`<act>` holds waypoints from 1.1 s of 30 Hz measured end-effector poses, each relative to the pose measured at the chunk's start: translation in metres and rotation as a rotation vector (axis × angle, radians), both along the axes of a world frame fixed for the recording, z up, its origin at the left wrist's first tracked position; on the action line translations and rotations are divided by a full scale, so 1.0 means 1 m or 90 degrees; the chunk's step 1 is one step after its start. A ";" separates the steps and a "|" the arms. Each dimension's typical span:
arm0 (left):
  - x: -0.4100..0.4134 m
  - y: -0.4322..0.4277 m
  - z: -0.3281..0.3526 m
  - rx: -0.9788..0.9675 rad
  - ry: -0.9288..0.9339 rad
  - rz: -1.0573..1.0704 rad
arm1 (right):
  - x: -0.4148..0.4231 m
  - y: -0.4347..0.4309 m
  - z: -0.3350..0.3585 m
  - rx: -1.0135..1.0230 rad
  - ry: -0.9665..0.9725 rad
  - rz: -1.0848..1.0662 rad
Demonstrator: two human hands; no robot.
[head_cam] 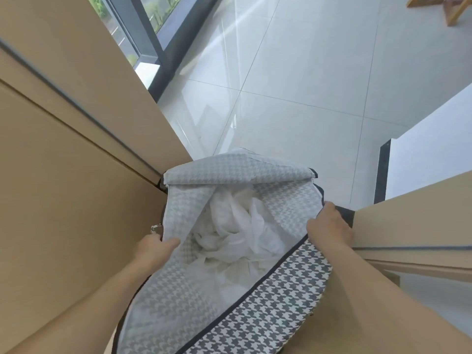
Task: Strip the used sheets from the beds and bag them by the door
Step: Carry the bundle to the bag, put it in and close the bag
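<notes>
A large houndstooth fabric bag (281, 297) with dark trim stands open on the floor between two tan panels. Crumpled white sheets (240, 233) lie bunched inside it. My left hand (155, 247) grips the bag's left rim, thumb over the pale lining. My right hand (329, 228) grips the right rim at the dark edge band. The two hands hold the mouth spread wide. The bag's far flap (237, 167) folds over the back of the opening.
A tan door or panel (76, 175) rises close on the left, and another tan panel (413, 221) on the right. Pale glossy floor tiles (306, 72) stretch ahead. A dark-framed window (143, 26) is at the upper left, wooden furniture legs (449, 11) at the top right.
</notes>
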State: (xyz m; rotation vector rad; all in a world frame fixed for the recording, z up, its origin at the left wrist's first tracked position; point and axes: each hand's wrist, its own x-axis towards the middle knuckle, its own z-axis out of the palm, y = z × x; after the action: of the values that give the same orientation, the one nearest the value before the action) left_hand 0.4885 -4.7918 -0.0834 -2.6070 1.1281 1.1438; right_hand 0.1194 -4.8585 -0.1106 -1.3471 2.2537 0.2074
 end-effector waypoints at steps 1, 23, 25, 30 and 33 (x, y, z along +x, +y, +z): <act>0.001 -0.008 0.003 -0.023 -0.020 0.011 | -0.002 0.000 -0.001 -0.007 0.003 0.021; 0.088 -0.168 -0.097 -0.073 0.124 0.186 | 0.012 -0.110 -0.049 -0.093 -0.220 -0.228; 0.090 -0.173 -0.105 -0.080 0.161 0.199 | 0.013 -0.127 -0.054 -0.082 -0.282 -0.252; 0.085 -0.179 -0.107 -0.189 0.282 0.245 | 0.015 -0.151 -0.066 -0.089 -0.323 -0.272; 0.080 -0.180 -0.097 -0.196 0.351 0.252 | 0.017 -0.155 -0.070 -0.105 -0.333 -0.287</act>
State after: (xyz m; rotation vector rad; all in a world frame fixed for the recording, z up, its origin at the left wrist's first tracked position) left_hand 0.5688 -4.9721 -0.1802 -2.9270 0.9327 2.0136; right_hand 0.1364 -5.0136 -0.1806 -0.8029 2.0700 -0.4443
